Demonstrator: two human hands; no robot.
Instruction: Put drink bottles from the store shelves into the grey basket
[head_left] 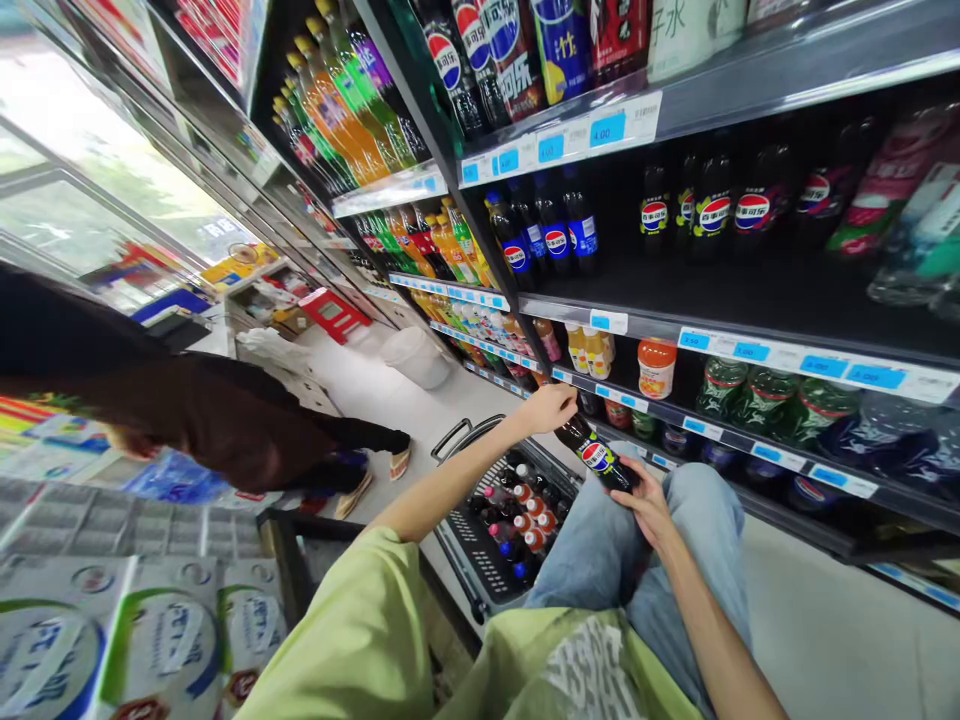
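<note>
I hold a dark Pepsi bottle (pixel 598 455) tilted above my knee. My left hand (pixel 551 408) is closed round its cap end, close to the edge of the low shelf (pixel 679 415). My right hand (pixel 646 500) grips its bottom end. Below my arms stands a black shopping basket (pixel 491 575) with several upright bottles with red, white and blue caps. I wear a light green shirt and blue jeans.
Black shelves (pixel 750 330) of cola, orange soda and juice bottles run along the right with blue price tags. Another person in dark clothes (pixel 225 420) bends over at the left. Stacked white-green cartons (pixel 135 640) stand at the lower left. A white bucket (pixel 416 355) sits down the aisle.
</note>
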